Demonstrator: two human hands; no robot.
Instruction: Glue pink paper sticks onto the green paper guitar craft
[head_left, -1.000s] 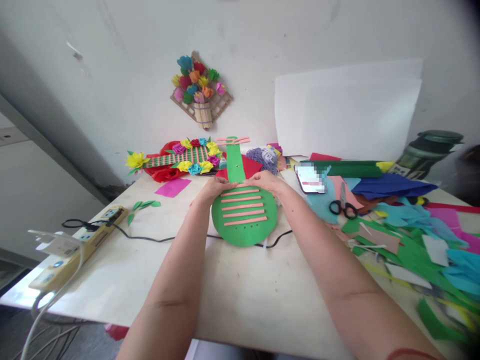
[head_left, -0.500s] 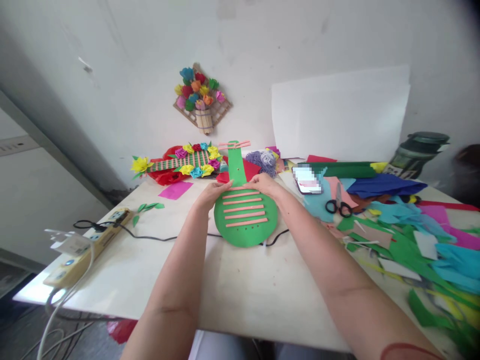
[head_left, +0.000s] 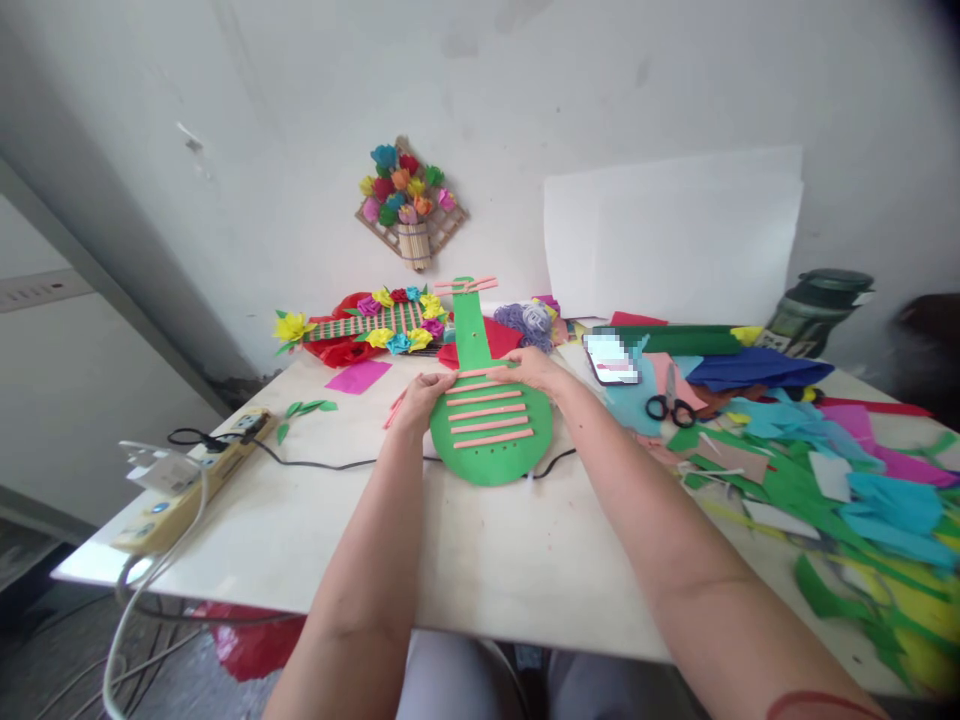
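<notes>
Pressing, pinch unclear, left hand (head_left: pixel 426 397) and right hand (head_left: pixel 531 369) hold a thin pink paper strip (head_left: pixel 475 373) across green guitar-shaped card (head_left: pixel 492 469). The left has edged outward; the strip seems seated.

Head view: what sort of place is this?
Probably a craft workspace, though whether home or studio I can't tell: paper-like scraps lie heaped on the table, scissors lie nearby, and a flower-trimmed guitar shape sits behind a green cutout.
</notes>
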